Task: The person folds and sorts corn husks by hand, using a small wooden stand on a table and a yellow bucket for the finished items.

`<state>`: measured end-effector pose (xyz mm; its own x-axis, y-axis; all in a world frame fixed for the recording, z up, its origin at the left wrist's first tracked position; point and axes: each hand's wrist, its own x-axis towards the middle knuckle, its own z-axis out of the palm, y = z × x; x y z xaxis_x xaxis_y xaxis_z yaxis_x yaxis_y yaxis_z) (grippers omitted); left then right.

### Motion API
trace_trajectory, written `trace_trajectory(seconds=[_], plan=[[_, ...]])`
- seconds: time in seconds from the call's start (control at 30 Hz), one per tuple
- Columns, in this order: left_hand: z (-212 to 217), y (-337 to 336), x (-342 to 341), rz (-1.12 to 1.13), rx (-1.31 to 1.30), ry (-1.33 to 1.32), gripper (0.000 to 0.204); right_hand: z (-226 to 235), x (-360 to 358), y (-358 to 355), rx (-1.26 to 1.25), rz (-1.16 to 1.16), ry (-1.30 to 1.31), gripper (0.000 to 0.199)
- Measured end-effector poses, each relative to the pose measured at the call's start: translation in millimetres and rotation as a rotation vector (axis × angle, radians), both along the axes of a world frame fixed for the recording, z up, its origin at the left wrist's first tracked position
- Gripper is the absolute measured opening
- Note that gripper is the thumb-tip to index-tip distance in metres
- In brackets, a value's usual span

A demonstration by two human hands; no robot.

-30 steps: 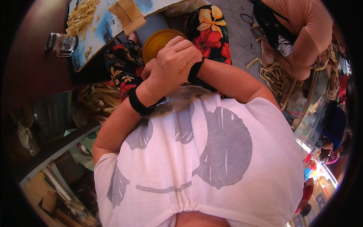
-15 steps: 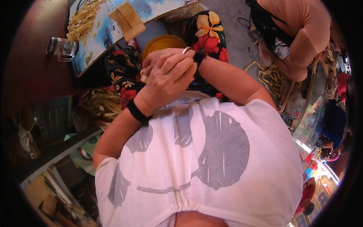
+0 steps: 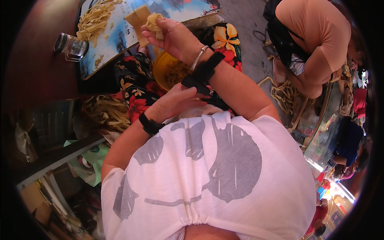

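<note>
My right hand (image 3: pixel 172 36) is raised over the near edge of the painted table board (image 3: pixel 124 34). Its thumb and fingers pinch a knotted pale-yellow strip (image 3: pixel 153 23), soft and folded over itself. Lower down, my left hand (image 3: pixel 174 102) is in front of my body with nothing in it, fingers stretched out and slightly blurred, close to the black band on my right wrist. Between my knees stands a yellow bucket (image 3: pixel 159 72) with several small yellowish pieces inside. Behind the knotted strip, a brown flat-sided block (image 3: pixel 135 18) rests on the board.
A heap of yellowish strips (image 3: pixel 96 20) lies on the board, beside a glass jar with a dark lid (image 3: pixel 72 47). More strips (image 3: pixel 106 112) are piled at my left. On the right a person in a peach top (image 3: pixel 310 28) bends near loose strips (image 3: pixel 286 98) on the floor.
My hands were clasped together over the bucket and have parted. The right moved up and forward with the knotted strip; the left dropped back toward my body. The bucket's contents now show.
</note>
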<state>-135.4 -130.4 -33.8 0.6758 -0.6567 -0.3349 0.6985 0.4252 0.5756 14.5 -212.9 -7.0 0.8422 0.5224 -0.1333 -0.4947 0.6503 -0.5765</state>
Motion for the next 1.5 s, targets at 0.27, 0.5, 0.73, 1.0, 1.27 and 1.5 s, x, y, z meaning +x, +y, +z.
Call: trace_trajectory(seconds=[0.27, 0.5, 0.73, 1.0, 1.27, 1.5], plan=[[16.6, 5.0, 1.3, 0.199, 0.270, -0.156, 0.041, -14.6, 2.1, 8.4, -0.390, -0.228, -0.282, 0.023], [35.7, 1.1, -1.0, 0.179, 0.452, -0.161, 0.033, -12.2, 3.4, 3.9, -1.423, -0.724, -1.581, 0.018], [39.1, -11.0, -0.6, 0.174, 0.395, -0.157, 0.037, -9.0, 7.1, 4.0, -1.142, -0.818, -1.265, 0.014], [13.5, 43.8, 15.7, 0.389, 0.745, -0.509, 0.017, 16.0, -1.8, -19.6, -0.500, -0.152, -0.428, 0.028], [48.8, 59.3, 40.1, 0.930, 0.694, -0.706, 0.026, 22.5, -48.0, -8.3, -0.514, 0.033, -0.443, 0.022], [56.8, 71.4, 38.8, 1.040, 1.308, -1.249, 0.012, 32.5, -63.8, 0.0, -0.473, 0.122, -0.384, 0.019]])
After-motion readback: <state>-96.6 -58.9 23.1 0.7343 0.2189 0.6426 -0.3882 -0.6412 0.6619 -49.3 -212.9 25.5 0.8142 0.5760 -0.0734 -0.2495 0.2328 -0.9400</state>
